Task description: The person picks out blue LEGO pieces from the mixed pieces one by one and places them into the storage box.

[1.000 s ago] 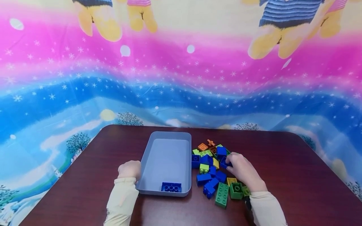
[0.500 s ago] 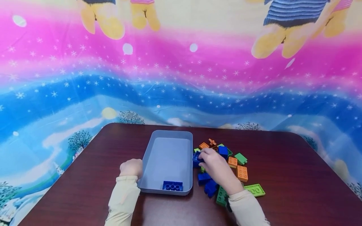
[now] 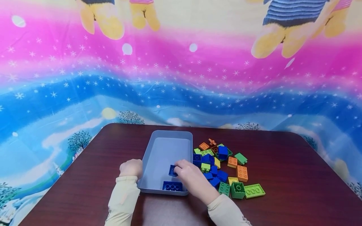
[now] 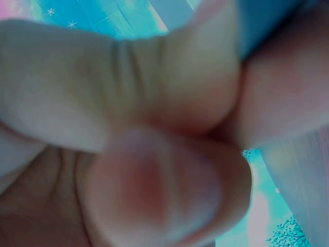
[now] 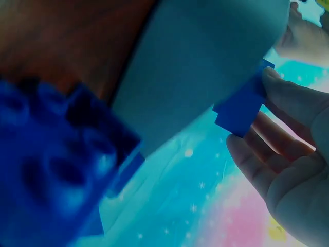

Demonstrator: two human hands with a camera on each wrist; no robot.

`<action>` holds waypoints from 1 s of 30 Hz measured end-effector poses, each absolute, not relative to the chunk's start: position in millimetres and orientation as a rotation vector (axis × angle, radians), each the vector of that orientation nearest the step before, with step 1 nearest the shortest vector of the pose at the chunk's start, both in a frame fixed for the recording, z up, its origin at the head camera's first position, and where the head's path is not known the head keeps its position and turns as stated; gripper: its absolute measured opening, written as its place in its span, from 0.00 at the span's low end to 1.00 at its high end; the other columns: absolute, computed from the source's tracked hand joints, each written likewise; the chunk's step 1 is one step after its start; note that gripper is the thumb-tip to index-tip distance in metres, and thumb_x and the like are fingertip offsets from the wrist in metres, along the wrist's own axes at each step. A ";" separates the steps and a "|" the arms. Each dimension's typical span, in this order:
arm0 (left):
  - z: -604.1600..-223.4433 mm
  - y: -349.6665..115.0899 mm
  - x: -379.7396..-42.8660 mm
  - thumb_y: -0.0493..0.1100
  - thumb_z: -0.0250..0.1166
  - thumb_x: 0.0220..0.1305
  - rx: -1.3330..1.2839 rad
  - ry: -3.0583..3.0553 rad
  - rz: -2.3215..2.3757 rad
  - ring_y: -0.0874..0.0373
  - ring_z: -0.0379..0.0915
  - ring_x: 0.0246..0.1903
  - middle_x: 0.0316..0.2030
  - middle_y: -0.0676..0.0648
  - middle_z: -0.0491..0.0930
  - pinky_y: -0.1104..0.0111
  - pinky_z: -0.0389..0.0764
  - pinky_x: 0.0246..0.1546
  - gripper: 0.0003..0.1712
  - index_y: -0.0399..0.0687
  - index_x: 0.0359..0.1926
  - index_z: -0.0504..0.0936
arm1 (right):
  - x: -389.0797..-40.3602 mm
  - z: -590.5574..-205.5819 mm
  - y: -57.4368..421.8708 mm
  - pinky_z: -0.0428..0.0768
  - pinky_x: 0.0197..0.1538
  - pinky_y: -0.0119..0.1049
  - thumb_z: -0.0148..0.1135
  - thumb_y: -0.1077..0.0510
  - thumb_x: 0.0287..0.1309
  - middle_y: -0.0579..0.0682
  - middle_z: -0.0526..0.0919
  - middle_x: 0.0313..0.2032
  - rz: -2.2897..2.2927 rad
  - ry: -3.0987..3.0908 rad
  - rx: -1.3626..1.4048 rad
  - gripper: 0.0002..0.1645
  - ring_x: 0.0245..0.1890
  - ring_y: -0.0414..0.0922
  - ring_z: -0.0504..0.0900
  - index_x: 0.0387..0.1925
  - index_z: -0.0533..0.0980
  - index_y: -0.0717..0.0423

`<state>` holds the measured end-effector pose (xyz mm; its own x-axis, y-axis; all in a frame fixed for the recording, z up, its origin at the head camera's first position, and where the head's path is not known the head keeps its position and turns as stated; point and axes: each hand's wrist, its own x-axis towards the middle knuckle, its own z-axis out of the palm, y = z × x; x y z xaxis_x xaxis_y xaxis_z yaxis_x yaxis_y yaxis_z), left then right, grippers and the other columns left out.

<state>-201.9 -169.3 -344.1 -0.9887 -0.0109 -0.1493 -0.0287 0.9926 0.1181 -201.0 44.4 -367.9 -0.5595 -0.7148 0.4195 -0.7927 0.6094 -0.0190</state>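
Note:
A grey-blue tray (image 3: 167,150) lies on the table. My left hand (image 3: 131,168) grips its left side with fingers curled; in the left wrist view a bit of the tray (image 4: 267,23) shows beside the fingers. Over the tray's near half, my right hand (image 3: 189,176) pinches a dark blue toy brick (image 3: 171,170) between thumb and fingers. The right wrist view shows that brick (image 5: 241,109) just past the tray wall (image 5: 195,62). Another blue brick (image 3: 172,186) lies studs hidden, hollow side up, at the tray's near end.
Right of the tray spreads a pile of loose bricks: several blue ones (image 3: 222,152), orange ones (image 3: 242,173), a dark green one (image 3: 238,190) and a flat lime one (image 3: 255,191). Behind the dark red table (image 3: 297,169) hangs a patterned cloth (image 3: 181,78).
My right hand has moved left from the brick pile, over the tray's right rim, carrying the blue brick. My left hand has kept its place at the tray's left side.

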 end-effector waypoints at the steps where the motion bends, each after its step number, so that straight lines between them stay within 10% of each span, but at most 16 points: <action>1: -344.0 -169.2 -201.8 0.27 0.64 0.39 -0.032 2.986 0.181 0.53 0.67 0.20 0.18 0.46 0.72 0.57 0.70 0.20 0.07 0.41 0.18 0.75 | -200.4 -369.4 42.3 0.73 0.45 0.30 0.68 0.60 0.45 0.49 0.78 0.39 0.267 -2.471 1.216 0.10 0.40 0.41 0.75 0.34 0.79 0.56; 30: -344.8 -168.2 -201.4 0.27 0.63 0.39 -0.025 2.979 0.181 0.53 0.66 0.19 0.17 0.47 0.70 0.58 0.70 0.19 0.09 0.42 0.16 0.73 | -201.9 -390.4 30.5 0.74 0.41 0.27 0.70 0.61 0.42 0.48 0.78 0.36 0.055 -2.441 1.283 0.12 0.35 0.39 0.74 0.34 0.80 0.56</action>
<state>-201.4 -168.2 -344.8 -0.9876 -0.0070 -0.1571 -0.0260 0.9925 0.1191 -201.9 30.5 -390.4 -0.5101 -0.7861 0.3491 -0.8010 0.5820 0.1401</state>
